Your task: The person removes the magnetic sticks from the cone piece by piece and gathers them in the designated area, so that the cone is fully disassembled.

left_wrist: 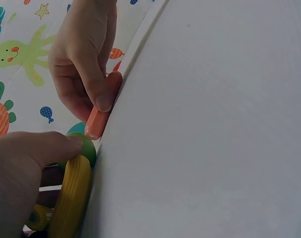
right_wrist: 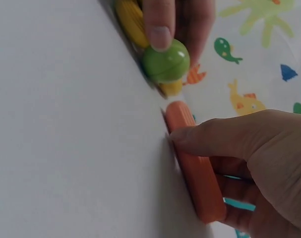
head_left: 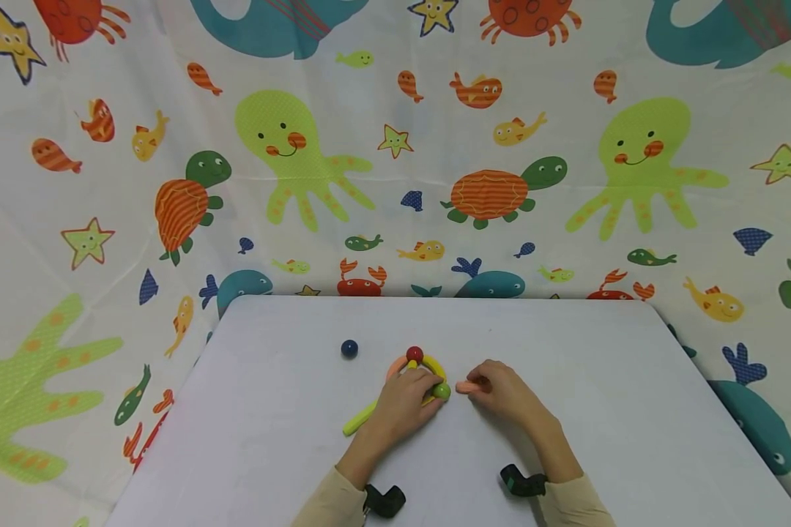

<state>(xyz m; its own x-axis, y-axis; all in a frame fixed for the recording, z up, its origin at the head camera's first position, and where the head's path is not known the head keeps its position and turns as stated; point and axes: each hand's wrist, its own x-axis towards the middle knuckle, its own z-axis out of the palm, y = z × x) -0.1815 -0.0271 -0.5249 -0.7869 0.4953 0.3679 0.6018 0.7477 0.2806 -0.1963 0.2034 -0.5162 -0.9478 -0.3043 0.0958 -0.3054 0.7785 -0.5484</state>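
Hands: two are seen, both low on the bench. The left hand is curled over a small cluster of toy pieces, a fingertip pressed on the green ball. The right hand is pinched on the orange stick, which is held flat against the bench.
Place: the orange stick lies just right of the green ball — near it, not touching, as the right wrist view shows.
Progress: a partly built figure is judged to be under the left hand; a red ball, a yellow arc, an orange arc and the green ball are already joined or bunched together. The orange stick is not yet attached, and a blue ball is left apart, untouched.
Count: balls — three (red, green, blue); arcs, two; sticks, two, the orange one and a lime stick jutting out from under the left hand. More may be hidden by the fingers.
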